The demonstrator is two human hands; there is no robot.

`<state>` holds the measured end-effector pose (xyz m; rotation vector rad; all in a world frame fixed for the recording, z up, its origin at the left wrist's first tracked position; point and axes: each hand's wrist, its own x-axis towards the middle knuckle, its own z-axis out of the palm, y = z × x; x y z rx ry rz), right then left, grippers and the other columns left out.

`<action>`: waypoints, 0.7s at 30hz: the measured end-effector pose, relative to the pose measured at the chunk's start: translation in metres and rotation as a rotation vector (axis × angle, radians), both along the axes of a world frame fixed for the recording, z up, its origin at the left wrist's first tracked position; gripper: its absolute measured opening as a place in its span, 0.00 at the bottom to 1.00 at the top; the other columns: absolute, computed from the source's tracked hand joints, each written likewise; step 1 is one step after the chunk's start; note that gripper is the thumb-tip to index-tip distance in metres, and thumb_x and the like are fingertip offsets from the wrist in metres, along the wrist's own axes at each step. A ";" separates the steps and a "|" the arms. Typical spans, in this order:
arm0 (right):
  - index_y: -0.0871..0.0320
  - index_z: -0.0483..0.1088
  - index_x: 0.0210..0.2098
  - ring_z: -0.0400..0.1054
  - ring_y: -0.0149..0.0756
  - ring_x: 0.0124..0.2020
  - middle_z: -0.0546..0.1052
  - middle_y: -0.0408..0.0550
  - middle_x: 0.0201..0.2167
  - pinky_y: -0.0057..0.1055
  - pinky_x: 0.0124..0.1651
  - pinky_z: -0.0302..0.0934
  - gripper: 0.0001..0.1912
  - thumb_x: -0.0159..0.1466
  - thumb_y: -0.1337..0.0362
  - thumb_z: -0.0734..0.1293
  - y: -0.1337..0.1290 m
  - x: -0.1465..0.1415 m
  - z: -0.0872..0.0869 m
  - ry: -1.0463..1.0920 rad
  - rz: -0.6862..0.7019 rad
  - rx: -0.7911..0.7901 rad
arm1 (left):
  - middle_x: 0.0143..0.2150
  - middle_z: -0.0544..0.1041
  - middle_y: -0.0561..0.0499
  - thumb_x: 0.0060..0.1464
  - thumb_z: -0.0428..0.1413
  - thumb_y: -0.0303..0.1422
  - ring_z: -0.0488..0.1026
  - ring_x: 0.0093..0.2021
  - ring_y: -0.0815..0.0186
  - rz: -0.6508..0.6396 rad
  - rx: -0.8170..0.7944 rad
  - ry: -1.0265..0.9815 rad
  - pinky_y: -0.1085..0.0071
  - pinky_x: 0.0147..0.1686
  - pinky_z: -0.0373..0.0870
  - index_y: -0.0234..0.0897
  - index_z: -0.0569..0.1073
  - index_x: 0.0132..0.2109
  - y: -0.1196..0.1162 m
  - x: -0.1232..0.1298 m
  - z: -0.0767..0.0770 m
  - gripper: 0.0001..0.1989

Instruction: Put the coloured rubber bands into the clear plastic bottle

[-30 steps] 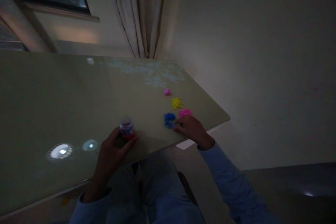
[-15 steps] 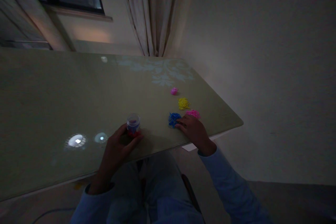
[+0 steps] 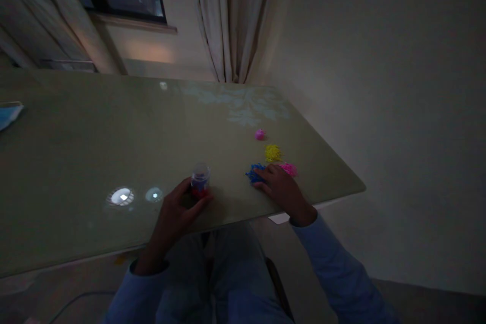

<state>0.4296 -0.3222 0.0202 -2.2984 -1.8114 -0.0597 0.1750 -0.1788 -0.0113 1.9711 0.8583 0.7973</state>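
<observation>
My left hand (image 3: pixel 180 209) is closed around a small clear jar (image 3: pixel 201 180) with blue and red on its side, upright on the table near the front edge. The jar's top looks uncovered. To its right, my right hand (image 3: pixel 283 190) has its thumb and fingers on a pile of thin blue strands (image 3: pixel 255 174) that look like small rubber bands; part of the pile is under the fingers. Just behind this hand lies a similar pink pile (image 3: pixel 289 169), partly covered by it. A yellow pile (image 3: pixel 273 153) sits farther back.
Beyond the yellow pile is a small round pink object (image 3: pixel 260 134). A blue face mask (image 3: pixel 9 114) lies at the far left of the glossy table (image 3: pixel 132 147). A wall (image 3: pixel 379 111) stands on the right, and a curtain (image 3: pixel 235 20) hangs behind the table.
The view has turned a little left, bringing the blue mask into sight. My right fingers have shifted farther over the blue pile. My left hand still holds the jar in place.
</observation>
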 end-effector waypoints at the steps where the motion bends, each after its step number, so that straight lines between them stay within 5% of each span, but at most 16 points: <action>1: 0.53 0.74 0.53 0.70 0.44 0.42 0.76 0.53 0.39 0.35 0.44 0.64 0.19 0.63 0.59 0.72 0.001 0.001 0.001 -0.014 0.003 -0.006 | 0.46 0.81 0.46 0.49 0.63 0.46 0.78 0.45 0.57 -0.002 -0.002 -0.001 0.62 0.47 0.75 0.39 0.74 0.48 0.000 0.000 0.000 0.23; 12: 0.55 0.79 0.39 0.68 0.40 0.39 0.74 0.51 0.36 0.32 0.38 0.56 0.05 0.66 0.63 0.70 0.017 0.001 0.013 -0.147 0.068 -0.162 | 0.46 0.81 0.45 0.49 0.63 0.45 0.78 0.45 0.57 0.007 -0.013 -0.020 0.62 0.48 0.74 0.38 0.75 0.47 -0.001 0.001 -0.002 0.21; 21: 0.60 0.76 0.36 0.68 0.39 0.39 0.75 0.51 0.36 0.31 0.38 0.55 0.06 0.68 0.67 0.67 0.028 0.003 0.008 -0.223 0.123 -0.144 | 0.47 0.81 0.43 0.48 0.63 0.45 0.77 0.46 0.56 -0.001 -0.051 -0.073 0.60 0.49 0.73 0.37 0.75 0.47 -0.001 0.004 -0.007 0.22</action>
